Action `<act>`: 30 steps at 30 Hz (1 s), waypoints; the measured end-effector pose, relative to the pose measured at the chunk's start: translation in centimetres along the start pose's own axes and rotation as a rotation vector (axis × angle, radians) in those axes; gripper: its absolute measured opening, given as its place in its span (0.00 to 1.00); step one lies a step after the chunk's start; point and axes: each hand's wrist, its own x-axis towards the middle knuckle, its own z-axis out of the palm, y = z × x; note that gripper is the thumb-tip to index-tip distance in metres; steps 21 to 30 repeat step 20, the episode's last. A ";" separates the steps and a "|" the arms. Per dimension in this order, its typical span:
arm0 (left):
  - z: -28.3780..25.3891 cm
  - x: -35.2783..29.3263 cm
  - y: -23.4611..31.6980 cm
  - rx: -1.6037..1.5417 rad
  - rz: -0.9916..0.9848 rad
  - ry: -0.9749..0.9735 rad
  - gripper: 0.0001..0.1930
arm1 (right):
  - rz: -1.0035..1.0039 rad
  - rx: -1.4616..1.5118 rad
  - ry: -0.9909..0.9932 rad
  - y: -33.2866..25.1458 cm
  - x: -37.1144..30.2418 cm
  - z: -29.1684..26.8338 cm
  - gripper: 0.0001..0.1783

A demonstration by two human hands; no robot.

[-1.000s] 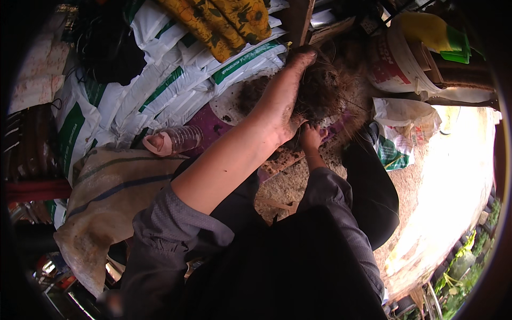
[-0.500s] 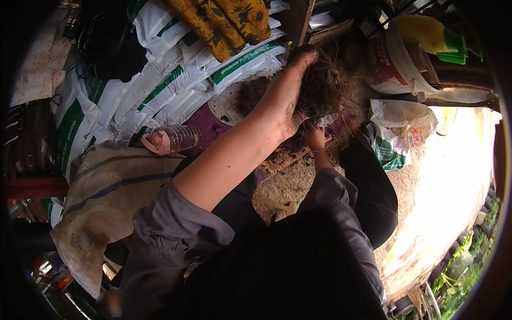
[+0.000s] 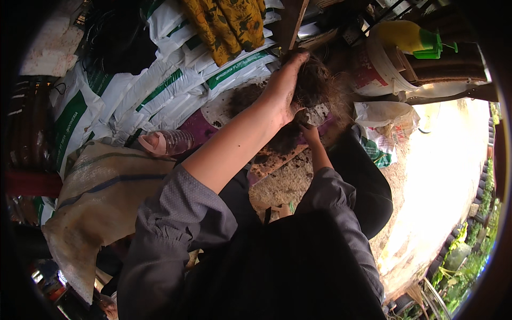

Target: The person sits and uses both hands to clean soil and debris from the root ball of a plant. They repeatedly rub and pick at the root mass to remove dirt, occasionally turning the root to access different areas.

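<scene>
My left hand reaches across to the far middle and is closed round a dark brown clump of fibrous roots and soil. Fine hairy strands stick out on the clump's right side. Just below it, my right hand is nearer to me, its fingers curled and partly hidden; what they grip cannot be made out. Under both hands lies a purple sheet or tray with a pale surface, strewn with dark crumbs. A heap of dark soil sits on it, left of my left hand.
White and green sacks are stacked at the left, with a yellow patterned cloth above. A clear plastic bottle lies beside a woven sack. At the right stand a white bucket, a yellow bottle with green top and a crumpled bag.
The view has shifted slightly. My right hand has moved a little up and left under the clump, and the clump is turned somewhat in my left hand.
</scene>
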 end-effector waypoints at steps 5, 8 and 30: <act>-0.1 -1.6 0.4 -0.083 0.025 -0.153 0.21 | -0.220 -0.032 0.137 -6.2 -3.5 -1.2 0.24; -0.4 -2.5 -0.1 -0.194 0.031 -0.242 0.19 | -0.177 0.123 0.094 -8.6 -6.4 -3.0 0.27; -0.2 -7.9 -2.4 -0.325 0.012 -0.409 0.15 | -0.638 0.079 0.401 -17.7 -19.6 -11.2 0.16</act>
